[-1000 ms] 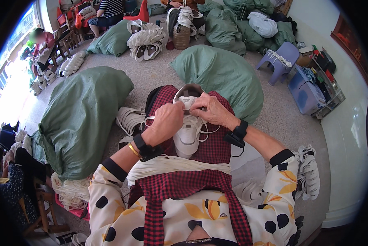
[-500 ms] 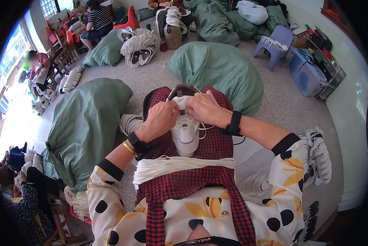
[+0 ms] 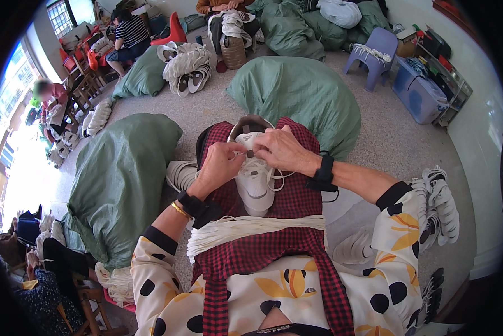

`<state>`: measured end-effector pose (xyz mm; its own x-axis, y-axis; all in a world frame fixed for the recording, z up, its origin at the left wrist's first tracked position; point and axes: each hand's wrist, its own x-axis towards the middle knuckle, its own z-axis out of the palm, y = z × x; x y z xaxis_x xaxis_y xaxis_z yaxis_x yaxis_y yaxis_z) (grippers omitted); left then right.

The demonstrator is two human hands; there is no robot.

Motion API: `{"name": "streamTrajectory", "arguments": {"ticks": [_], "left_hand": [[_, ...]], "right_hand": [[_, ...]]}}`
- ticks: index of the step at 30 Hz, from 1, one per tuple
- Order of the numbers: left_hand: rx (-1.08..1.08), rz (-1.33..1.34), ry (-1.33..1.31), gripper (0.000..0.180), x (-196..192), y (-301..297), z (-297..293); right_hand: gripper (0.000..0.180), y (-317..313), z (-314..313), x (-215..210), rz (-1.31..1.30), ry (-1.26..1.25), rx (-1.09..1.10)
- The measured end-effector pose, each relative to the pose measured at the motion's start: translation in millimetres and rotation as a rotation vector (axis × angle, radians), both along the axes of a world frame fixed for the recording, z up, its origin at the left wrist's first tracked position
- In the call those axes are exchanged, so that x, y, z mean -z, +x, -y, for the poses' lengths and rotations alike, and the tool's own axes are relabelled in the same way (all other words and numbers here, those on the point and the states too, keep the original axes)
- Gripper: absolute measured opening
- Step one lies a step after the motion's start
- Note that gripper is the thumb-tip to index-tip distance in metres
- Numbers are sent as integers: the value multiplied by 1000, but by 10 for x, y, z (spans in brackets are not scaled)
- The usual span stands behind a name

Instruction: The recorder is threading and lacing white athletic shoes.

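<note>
Speckled floor [image 3: 198, 112] spreads around you, with bright light from the far left, where a co-worker [image 3: 56, 99] sits. Nearer to you on this side stands a bulging green sack [image 3: 128, 173], and between it and your lap lies a row of white shoes [image 3: 180, 175].

Your left hand [image 3: 222, 165] is beside the tongue of the white shoe [image 3: 255, 193], its thumb and forefinger brought narrow; whether a lace is between these tips, I cannot tell. This shoe lies on your checked apron [image 3: 290, 204], toe toward you, and a bundle of laces [image 3: 251, 227] crosses your lap just behind the toe. If your knees move apart, the shoe could tilt, because I see no hand gripping its sole.

Your right hand [image 3: 282, 150] bends over the other edge of the shoe, fingers curled and close together; what they hold is hidden. Under it a loose lace [image 3: 282, 176] makes a loop, and it could twist or catch under your wrist if you pull it unevenly.

Farther right are another green sack [image 3: 302, 106], a purple chair [image 3: 381, 42] and a plastic bin [image 3: 416, 95], well apart from your work
</note>
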<state>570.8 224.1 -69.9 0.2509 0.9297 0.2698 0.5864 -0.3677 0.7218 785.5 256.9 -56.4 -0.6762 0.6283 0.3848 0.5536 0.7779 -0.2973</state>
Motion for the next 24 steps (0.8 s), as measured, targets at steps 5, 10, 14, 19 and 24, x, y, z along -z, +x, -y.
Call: {"name": "streamTrajectory", "arguments": {"ticks": [5, 10, 14, 19, 24], "left_hand": [[35, 68, -118, 24, -48, 18, -30], [37, 30, -79, 20, 8, 16, -84], [34, -238, 226, 16, -26, 47, -41], [78, -254, 278, 11, 5, 20, -76], [41, -83, -33, 14, -185, -352, 21]], "right_hand": [[4, -63, 24, 59, -88, -5, 164], [14, -81, 35, -30, -118, -224, 181], [21, -66, 11, -24, -43, -140, 150], [21, -59, -23, -111, 54, -116, 109], [25, 143, -208, -184, -154, -460, -27]]}}
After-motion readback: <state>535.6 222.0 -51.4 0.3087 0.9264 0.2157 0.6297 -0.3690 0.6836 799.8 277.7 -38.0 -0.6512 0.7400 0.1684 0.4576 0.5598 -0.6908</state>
